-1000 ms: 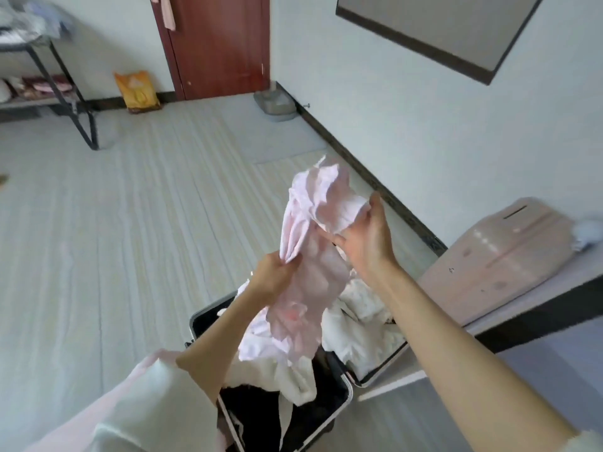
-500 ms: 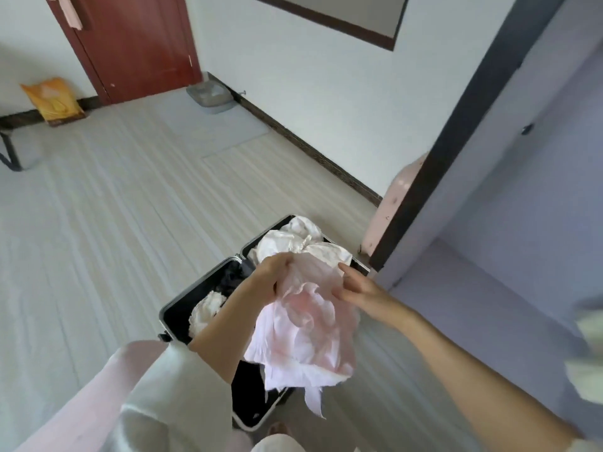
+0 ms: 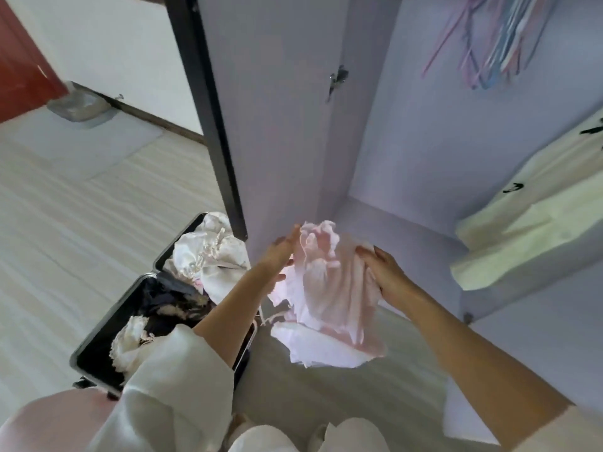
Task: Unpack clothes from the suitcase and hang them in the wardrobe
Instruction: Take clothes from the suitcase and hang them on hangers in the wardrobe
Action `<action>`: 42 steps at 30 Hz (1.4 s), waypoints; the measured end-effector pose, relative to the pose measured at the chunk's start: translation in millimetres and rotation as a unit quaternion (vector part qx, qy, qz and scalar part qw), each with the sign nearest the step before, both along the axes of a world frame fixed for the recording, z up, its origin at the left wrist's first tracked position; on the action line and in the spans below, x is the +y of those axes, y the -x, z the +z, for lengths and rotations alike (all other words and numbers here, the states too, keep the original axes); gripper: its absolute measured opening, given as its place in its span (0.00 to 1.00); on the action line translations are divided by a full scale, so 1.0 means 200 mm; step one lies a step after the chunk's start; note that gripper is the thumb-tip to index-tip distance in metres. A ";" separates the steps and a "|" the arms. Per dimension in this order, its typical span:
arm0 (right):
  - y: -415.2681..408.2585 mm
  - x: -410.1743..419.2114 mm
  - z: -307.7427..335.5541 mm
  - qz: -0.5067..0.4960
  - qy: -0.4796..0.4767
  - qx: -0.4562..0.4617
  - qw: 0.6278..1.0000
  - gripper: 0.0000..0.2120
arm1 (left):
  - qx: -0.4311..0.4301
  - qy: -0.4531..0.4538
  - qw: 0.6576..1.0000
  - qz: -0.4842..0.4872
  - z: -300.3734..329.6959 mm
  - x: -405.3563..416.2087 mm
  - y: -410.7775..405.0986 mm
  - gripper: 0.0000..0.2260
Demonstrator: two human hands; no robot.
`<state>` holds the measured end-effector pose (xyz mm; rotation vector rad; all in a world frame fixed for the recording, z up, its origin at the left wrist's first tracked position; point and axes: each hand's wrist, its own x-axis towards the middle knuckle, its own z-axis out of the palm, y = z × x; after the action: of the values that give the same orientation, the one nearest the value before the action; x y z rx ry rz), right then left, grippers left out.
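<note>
A crumpled pale pink garment (image 3: pixel 329 288) hangs between my two hands in front of the open wardrobe (image 3: pixel 408 151). My left hand (image 3: pixel 280 252) holds its left side with fingers laid against the cloth. My right hand (image 3: pixel 385 272) grips its right edge. The open suitcase (image 3: pixel 98 350) lies on the floor to the lower left, holding white and dark clothes. Several coloured hangers (image 3: pixel 489 44) hang at the wardrobe's top right, blurred.
The wardrobe door (image 3: pixel 270 109) stands open, its dark edge right above the suitcase. A cream garment (image 3: pixel 522 230) hangs inside at the right. A grey bin (image 3: pixel 80 106) sits by the wall beside a red-brown door (image 3: pixel 19 66). Striped floor spreads to the left.
My view has swung right from the room and suitcase to the wardrobe interior. Both hands carried the pink garment away from the suitcase toward the wardrobe.
</note>
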<state>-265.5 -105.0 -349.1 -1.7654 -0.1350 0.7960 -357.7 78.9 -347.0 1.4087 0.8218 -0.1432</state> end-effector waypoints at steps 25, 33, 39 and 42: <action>-0.72 -0.87 0.22 0.048 0.058 -0.212 0.974 0.44 | -0.156 0.093 0.983 -0.022 0.49 -0.79 -1.33 0.09; -1.08 -0.66 0.52 -0.234 0.046 -0.355 0.904 0.14 | -0.159 0.110 0.975 -0.107 0.63 -0.69 -1.68 0.08; -1.36 -0.48 0.74 -0.220 0.044 -0.316 0.922 0.16 | -0.117 -0.156 0.936 -0.292 0.61 -0.52 -1.85 0.23; -1.46 -0.38 0.79 -0.307 -0.066 -0.199 0.928 0.12 | -0.147 -0.104 0.941 -0.288 0.56 -0.46 -1.88 0.25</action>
<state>27.3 -181.8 -190.9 -1.6797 0.0963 -0.0274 19.0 -12.6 -234.3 1.7913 0.1621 -0.2906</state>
